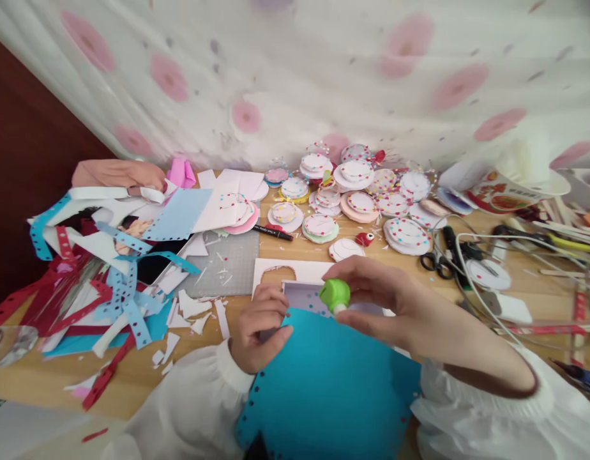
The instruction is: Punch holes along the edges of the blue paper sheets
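My right hand (pixel 391 300) pinches a small green-and-white paper punch (pixel 335 295) between thumb and fingers, held above the far edge of a blue sheet of paper (pixel 328 383). Small holes run along the sheet's left edge. My left hand (pixel 261 326) is closed at the sheet's far left corner, its fingers curled and its thumb at the paper's edge. Just behind the sheet lies a shallow white tray (pixel 295 295) with tiny coloured dots in it, partly hidden by my right hand and the punch.
Punched paper strips (pixel 125 287) and scraps heap at left, near a grey cutting mat (pixel 228 262) and black marker (pixel 273 232). Several layered paper discs with beaded wire (pixel 318 225) cover the back. Scissors (pixel 436 263), a white cable (pixel 467 281) and a paper bowl (pixel 510 188) lie at right.
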`<state>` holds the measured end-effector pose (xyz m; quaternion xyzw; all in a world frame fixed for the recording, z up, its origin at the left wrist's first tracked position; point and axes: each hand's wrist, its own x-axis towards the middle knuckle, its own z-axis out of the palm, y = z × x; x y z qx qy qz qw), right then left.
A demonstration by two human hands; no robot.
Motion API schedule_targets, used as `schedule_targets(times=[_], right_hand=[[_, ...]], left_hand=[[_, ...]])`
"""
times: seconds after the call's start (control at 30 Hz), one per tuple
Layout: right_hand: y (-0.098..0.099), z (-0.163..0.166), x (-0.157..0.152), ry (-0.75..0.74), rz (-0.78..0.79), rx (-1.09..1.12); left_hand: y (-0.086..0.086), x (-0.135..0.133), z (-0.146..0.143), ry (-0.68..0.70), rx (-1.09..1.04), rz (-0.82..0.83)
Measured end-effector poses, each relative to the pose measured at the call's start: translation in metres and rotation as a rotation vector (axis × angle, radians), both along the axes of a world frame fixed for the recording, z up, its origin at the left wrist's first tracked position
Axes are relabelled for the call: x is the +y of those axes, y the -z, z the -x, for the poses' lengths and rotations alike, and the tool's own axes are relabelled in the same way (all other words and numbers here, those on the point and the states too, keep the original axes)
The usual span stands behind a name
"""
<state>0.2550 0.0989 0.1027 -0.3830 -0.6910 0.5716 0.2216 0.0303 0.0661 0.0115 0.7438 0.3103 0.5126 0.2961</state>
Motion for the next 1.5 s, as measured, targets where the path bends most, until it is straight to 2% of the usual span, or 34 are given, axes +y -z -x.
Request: schedule_targets(times=[0.1, 0.33, 0.63, 0.93, 1.5], right_hand=[[0.005, 0.006, 0.001, -0.053, 0.029, -0.037], [0.013, 0.014, 0.003, -0.077, -0.103, -0.228], [0.015, 0.013, 0.000, -0.187, -0.119, -0.389], [0.016, 0.022, 0.003, -0.232, -0.122, -0.274], [0.022, 0.025, 0.004, -0.231, -0.151, -0.349]], left_hand=[[0.005, -0.003, 0.000, -0.002, 0.004, 0.035], [0.005, -0.005, -0.005, -0.008, 0.033, 0.039], [0.003, -0.005, -0.005, -0.012, 0.063, 0.059], [0.006, -0.006, -0.006, -0.021, 0.070, 0.053], [0.006, -0.005, -0.007, -0.021, 0.099, 0.047]])
